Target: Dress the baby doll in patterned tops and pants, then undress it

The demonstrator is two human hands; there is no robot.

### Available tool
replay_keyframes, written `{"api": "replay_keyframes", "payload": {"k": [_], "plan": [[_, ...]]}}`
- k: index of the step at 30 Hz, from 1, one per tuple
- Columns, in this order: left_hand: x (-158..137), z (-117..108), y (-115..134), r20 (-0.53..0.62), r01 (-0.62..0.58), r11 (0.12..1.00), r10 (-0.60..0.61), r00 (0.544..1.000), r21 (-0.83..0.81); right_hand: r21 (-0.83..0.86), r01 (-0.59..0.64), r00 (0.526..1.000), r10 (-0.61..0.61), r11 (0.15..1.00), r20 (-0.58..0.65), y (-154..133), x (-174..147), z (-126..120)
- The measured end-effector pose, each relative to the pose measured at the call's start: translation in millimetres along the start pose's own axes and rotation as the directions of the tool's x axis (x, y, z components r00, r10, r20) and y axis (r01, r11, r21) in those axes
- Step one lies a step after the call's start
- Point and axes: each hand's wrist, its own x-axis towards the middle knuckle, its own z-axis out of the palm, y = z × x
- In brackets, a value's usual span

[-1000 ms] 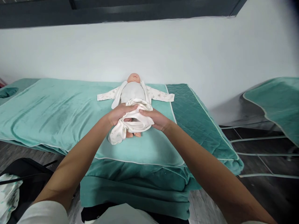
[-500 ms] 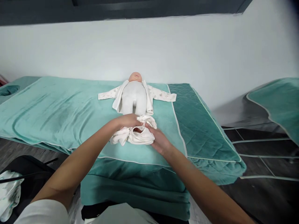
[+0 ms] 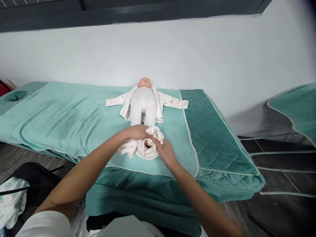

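A baby doll (image 3: 143,100) lies on its back on the green bed, its head towards the wall. A white patterned baby jacket (image 3: 172,100) is on its arms and hangs open at the front. At the doll's feet, a bunched white baby garment (image 3: 145,152) is between my two hands, with a round opening facing me. My left hand (image 3: 138,132) is closed on its far left side, fingers partly hidden in the cloth. My right hand (image 3: 165,149) pinches its right edge, thumb on top. Whether the doll's feet are inside the cloth is hidden.
The bed (image 3: 74,115) has a green velvet cover and stands against a white wall (image 3: 172,52). A black bag or chair (image 3: 37,184) with a patterned cloth (image 3: 14,200) is at lower left. A metal-barred rack (image 3: 283,153) stands on the right.
The garment is gathered more tightly, and my right hand has turned and come in closer to my left. The doll and jacket lie as before; the view has shifted slightly.
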Motion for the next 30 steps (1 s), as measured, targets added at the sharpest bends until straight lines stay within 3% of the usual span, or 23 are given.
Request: {"api": "replay_keyframes", "payload": {"k": [4, 8, 12, 19, 23, 26, 28, 30], "plan": [[-7.1, -3.3, -2.4, 0.069, -0.002, 0.985, 0.014, 0.998, -0.171, 0.093, 0.049, 0.996, -0.042, 0.994, -0.082, -1.3, 3.8, 0.6], [-11.3, -10.0, -12.0, 0.167, 0.017, 0.903, 0.061, 0.984, -0.43, 0.087, 0.205, 0.974, -0.194, 0.975, -0.12, -1.8, 11.2, 1.0], [-12.4, -16.3, -22.0, 0.188, 0.044, 0.847, 0.066, 0.98, -0.529, 0.051, 0.315, 0.941, -0.304, 0.948, -0.15, -4.8, 24.8, 1.2], [-10.5, -18.3, -9.7, -0.078, -0.156, 0.923, 0.138, 0.987, -0.351, -0.079, 0.415, 0.885, -0.422, 0.907, -0.196, -7.4, 49.8, 0.2], [4.1, -17.5, -9.1, -0.32, -0.289, 0.951, 0.241, 0.916, -0.11, -0.191, 0.488, 0.834, -0.52, 0.851, -0.183, -9.7, 68.3, -3.5], [15.9, -17.2, -12.5, -0.451, -0.308, 0.951, 0.281, 0.848, 0.013, -0.249, 0.532, 0.806, -0.574, 0.809, -0.142, -13.1, 83.9, -6.8], [20.0, -19.0, -14.6, -0.495, -0.296, 0.955, 0.265, 0.828, 0.018, -0.215, 0.522, 0.827, -0.552, 0.825, -0.111, -14.9, 93.4, -8.7], [20.2, -23.7, -17.2, -0.503, -0.277, 0.96, 0.224, 0.835, -0.033, -0.154, 0.484, 0.865, -0.498, 0.861, -0.068, -15.3, 101.3, -10.4]]}}
